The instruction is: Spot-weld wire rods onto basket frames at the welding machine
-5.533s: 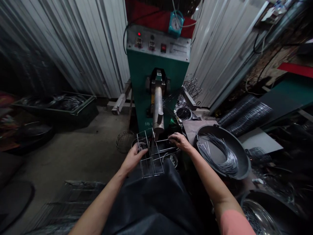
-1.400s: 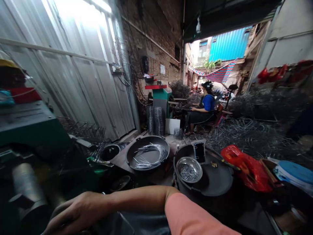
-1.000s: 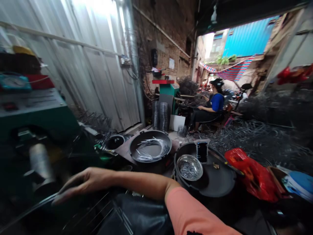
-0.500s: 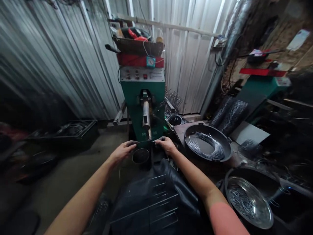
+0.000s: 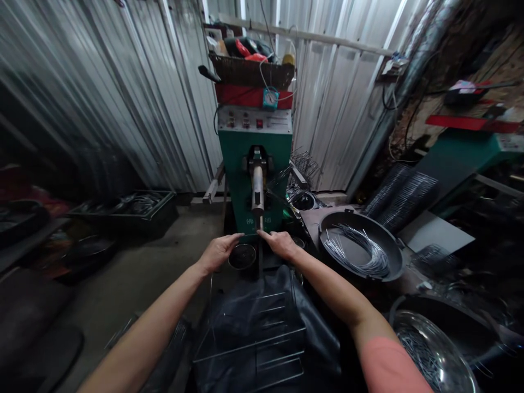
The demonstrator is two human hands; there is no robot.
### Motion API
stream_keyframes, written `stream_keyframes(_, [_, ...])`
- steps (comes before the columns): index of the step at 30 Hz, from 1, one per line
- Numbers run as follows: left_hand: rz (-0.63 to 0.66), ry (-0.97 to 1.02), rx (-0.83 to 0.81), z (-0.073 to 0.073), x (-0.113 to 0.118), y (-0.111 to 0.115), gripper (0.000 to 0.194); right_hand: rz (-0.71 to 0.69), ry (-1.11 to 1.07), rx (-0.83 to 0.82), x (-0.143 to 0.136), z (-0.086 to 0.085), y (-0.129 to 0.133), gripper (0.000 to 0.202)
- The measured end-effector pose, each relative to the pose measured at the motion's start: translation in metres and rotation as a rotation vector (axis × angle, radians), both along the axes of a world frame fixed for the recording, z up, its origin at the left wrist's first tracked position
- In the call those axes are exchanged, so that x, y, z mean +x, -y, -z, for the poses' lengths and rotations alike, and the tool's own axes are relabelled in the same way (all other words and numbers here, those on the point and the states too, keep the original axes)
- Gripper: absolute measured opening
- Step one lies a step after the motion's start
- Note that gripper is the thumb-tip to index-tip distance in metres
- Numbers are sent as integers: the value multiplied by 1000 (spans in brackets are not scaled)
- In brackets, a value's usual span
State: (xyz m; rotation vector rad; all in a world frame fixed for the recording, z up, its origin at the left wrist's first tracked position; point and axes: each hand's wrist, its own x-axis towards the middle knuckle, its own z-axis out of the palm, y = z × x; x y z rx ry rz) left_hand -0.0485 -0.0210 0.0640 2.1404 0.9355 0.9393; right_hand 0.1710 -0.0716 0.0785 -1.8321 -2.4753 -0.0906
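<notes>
My left hand (image 5: 219,252) and my right hand (image 5: 282,244) meet in front of a green spot welding machine (image 5: 232,158), thumbs and fingertips pinched. A thin dark wire spans the small gap between them, hard to make out. It lies at the lower tip of the machine's metal electrode arm (image 5: 257,188), closest to my right fingertips. Below my left fingers is a small round dark dish (image 5: 242,256). A wire rack (image 5: 249,343) rests over the dark apron (image 5: 319,327) on my lap.
To the right, a black pan (image 5: 399,267) holds a coil of loose wires (image 5: 370,256). Nearer stands a shiny metal bowl (image 5: 454,355) with small wire pieces. Stacked wire racks (image 5: 403,194) lean behind. A crate (image 5: 123,215) of metal parts sits left, and corrugated sheeting (image 5: 172,109) closes the back.
The view has shifted, so the machine appears further right. My hands have come closer together at the electrode tip, the left one moving inward. The wire between them shows less.
</notes>
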Motion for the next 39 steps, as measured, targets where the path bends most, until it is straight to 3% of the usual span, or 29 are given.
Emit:
stream_keyframes(5, [33, -217, 118, 6, 7, -14, 32, 6, 111, -12, 6, 5, -7, 48])
stream_keyframes(12, [26, -430, -8, 16, 23, -27, 28, 20, 95, -112, 13, 16, -24, 40])
stream_keyframes(23, [41, -385, -62, 23, 24, -46, 24, 30, 22, -174, 19, 25, -44, 39])
stream_keyframes(31, [61, -343, -67, 32, 26, -48, 26, 27, 47, -167, 21, 26, -48, 35])
stream_keyframes(39, [46, -265, -127, 27, 28, -42, 21, 38, 43, -152, 20, 24, -46, 36])
